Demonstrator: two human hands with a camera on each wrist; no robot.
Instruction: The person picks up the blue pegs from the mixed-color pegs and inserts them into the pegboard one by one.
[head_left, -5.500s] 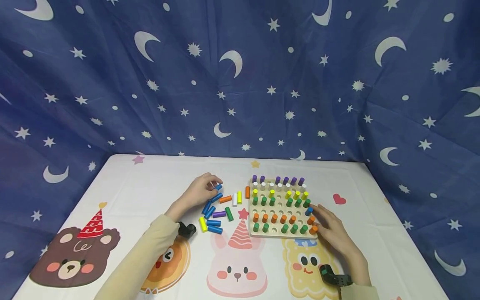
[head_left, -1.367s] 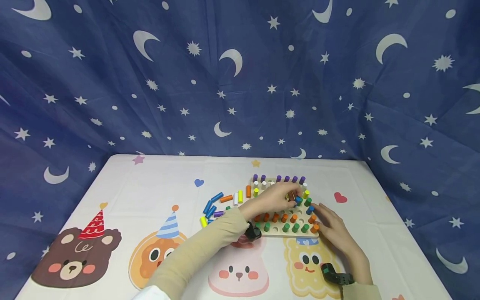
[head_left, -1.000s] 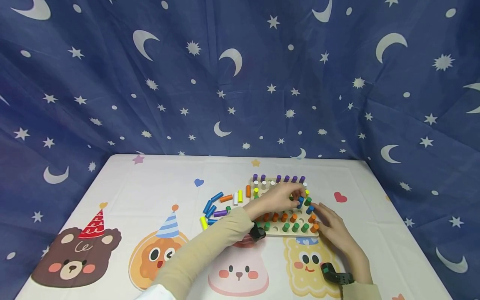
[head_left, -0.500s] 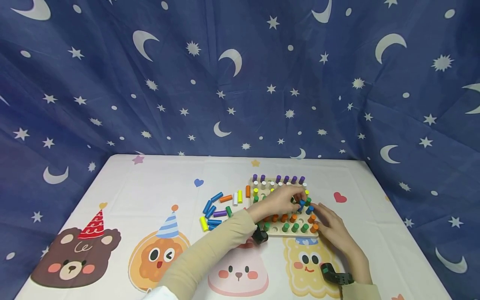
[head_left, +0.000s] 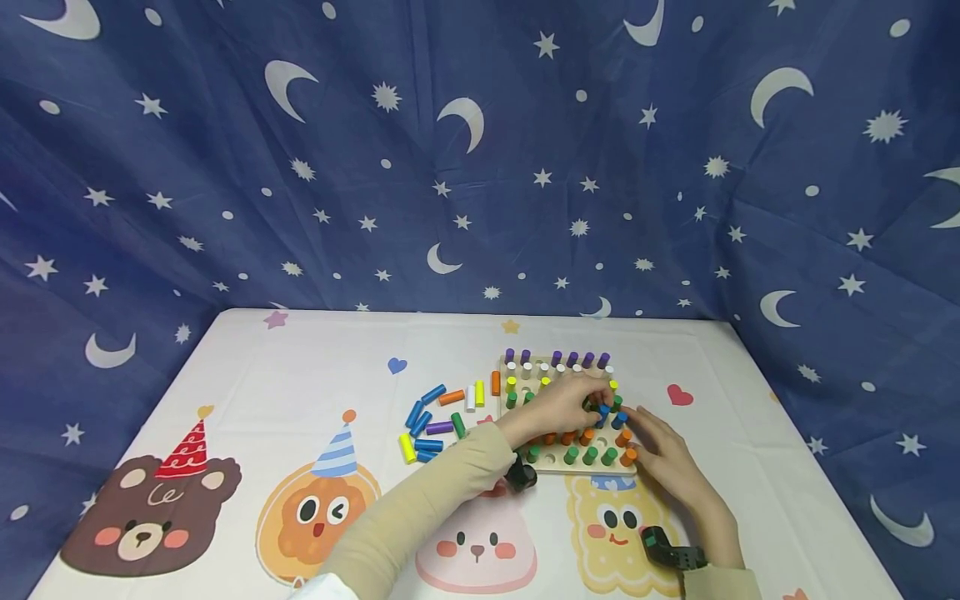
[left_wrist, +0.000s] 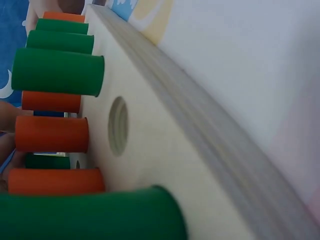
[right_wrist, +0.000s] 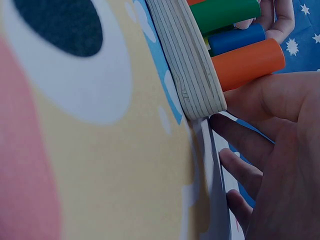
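Over the right part of the wooden pegboard (head_left: 525, 468), my left hand (head_left: 558, 408) pinches a blue peg (head_left: 603, 414) between thumb and fingers. The peg stands upright just left of another blue peg (head_left: 619, 421) at the board's right side. My right hand (head_left: 667, 458) lies along the board's right edge with its fingers extended; in the right wrist view its thumb touches the corner beside an orange peg (right_wrist: 250, 65). Green pegs (left_wrist: 57, 72) and an empty hole (left_wrist: 118, 126) show close up in the left wrist view. My left hand hides several pegs in the middle.
Left of the board lies a loose group of pegs: several blue ones (head_left: 422, 423), a purple one (head_left: 439, 427), a white one (head_left: 470, 398), plus yellow, green and orange. An orange peg (head_left: 496, 383) lies against the board's left edge. A printed white tablecloth (head_left: 322, 367) covers the table.
My left hand has gone from the loose pegs at left, carrying a blue peg to the board. Lately it shifted slightly right and has nearly stopped. My right hand has stayed put.
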